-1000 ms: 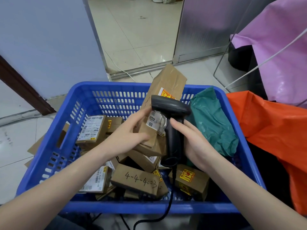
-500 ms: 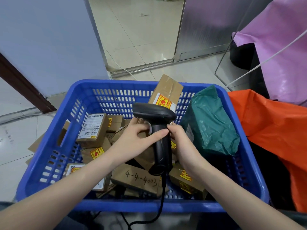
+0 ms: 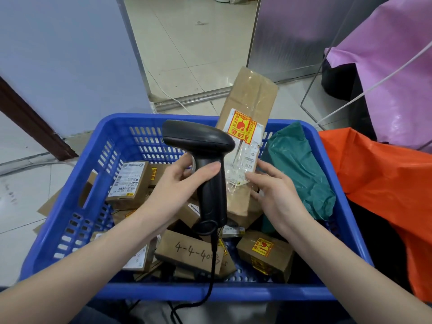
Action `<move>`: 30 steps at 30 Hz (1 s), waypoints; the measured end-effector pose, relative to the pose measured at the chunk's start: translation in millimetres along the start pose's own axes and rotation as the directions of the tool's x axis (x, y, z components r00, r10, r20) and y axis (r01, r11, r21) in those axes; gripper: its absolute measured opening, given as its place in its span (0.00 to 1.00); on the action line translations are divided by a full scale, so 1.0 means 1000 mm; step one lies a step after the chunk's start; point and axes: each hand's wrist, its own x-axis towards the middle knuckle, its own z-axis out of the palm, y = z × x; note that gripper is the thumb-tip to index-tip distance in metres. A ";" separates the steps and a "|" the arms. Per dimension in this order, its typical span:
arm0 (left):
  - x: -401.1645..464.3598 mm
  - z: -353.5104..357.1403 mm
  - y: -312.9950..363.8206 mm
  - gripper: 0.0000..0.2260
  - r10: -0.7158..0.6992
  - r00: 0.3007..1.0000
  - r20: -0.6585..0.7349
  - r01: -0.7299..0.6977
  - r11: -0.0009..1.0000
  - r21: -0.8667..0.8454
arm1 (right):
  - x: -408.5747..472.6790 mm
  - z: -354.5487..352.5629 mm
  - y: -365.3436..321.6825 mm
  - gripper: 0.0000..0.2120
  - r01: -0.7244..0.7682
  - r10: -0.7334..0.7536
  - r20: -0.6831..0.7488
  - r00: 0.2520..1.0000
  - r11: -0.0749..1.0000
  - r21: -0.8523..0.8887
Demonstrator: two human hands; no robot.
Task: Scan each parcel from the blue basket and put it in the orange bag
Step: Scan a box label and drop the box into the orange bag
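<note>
Left hand [image 3: 174,183] has a full grip on the black scanner [image 3: 205,164], fingers and thumb wrapped round its handle, head pointing toward 11 o'clock. Right hand [image 3: 273,190] grips the lower part of the tall brown parcel [image 3: 247,127]; fingertips are hidden behind it, so how firm that hold is I cannot tell.

Risks, as I judge them:
- Scanner head is not aimed at the label; the parcel stands at 1 o'clock of it. A read may fail unless one of them turns.
- Label sits under wrinkled clear tape with glare. Could give a misread.
- Parcel is long and held low, top leaning toward 1 o'clock. It could tip out of my hold.
- Scanner cord [image 3: 210,272] hangs down over the near rim of the blue basket [image 3: 70,225]; it may snag on the boxes below.

Parcel appearance: slim kraft-paper carton, creased, taped, with a yellow-and-red fragile sticker above a white printed label. It is lifted above the basket, just beside the green bag [image 3: 301,169]. Orange bag [image 3: 383,183] lies at 3 o'clock, outside the basket.
</note>
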 end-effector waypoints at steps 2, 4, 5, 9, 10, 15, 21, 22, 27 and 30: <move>-0.001 0.001 0.001 0.15 -0.035 0.999 -0.006 0.034 0.997 -0.069 | 0.000 -0.003 -0.005 0.21 0.031 -0.029 0.030 0.999 0.998 -0.061; 0.001 0.001 0.001 0.16 -0.068 0.997 -0.030 0.063 0.988 -0.143 | -0.001 -0.002 -0.008 0.22 0.047 -0.040 0.064 0.997 0.992 -0.114; 0.002 0.001 0.001 0.16 -0.083 0.996 -0.040 0.076 0.984 -0.164 | -0.002 -0.001 -0.009 0.22 0.052 -0.042 0.082 0.996 0.990 -0.129; 0.007 -0.004 0.005 0.13 -0.125 0.990 -0.067 0.111 0.977 -0.184 | -0.003 -0.001 -0.013 0.23 0.075 -0.056 0.117 0.992 0.984 -0.163; 0.009 -0.006 0.007 0.13 -0.134 0.988 -0.077 0.118 0.976 -0.181 | -0.002 -0.002 -0.015 0.24 0.075 -0.059 0.113 0.992 0.986 -0.149; 0.012 -0.007 0.013 0.12 -0.085 0.994 -0.075 0.073 0.986 -0.152 | 0.002 -0.003 -0.025 0.41 0.028 -0.024 0.067 0.997 0.998 -0.057; 0.016 -0.011 0.020 0.16 0.003 0.988 -0.156 -0.015 0.997 -0.073 | 0.001 -0.006 -0.033 0.35 -0.015 0.019 0.041 0.999 0.995 -0.098; 0.018 -0.014 0.022 0.12 0.021 0.986 -0.167 -0.033 0.997 -0.070 | 0.000 -0.006 -0.033 0.34 -0.013 0.016 0.029 0.999 0.993 -0.118; 0.024 -0.026 0.025 0.09 0.022 0.989 -0.143 -0.029 0.999 -0.046 | 0.000 -0.006 -0.033 0.39 -0.017 0.019 0.008 1.000 0.978 -0.208; 0.027 -0.036 0.024 0.20 0.053 0.989 -0.141 -0.048 0.998 0.033 | 0.000 -0.007 -0.034 0.40 -0.029 0.031 0.005 0.999 0.968 -0.249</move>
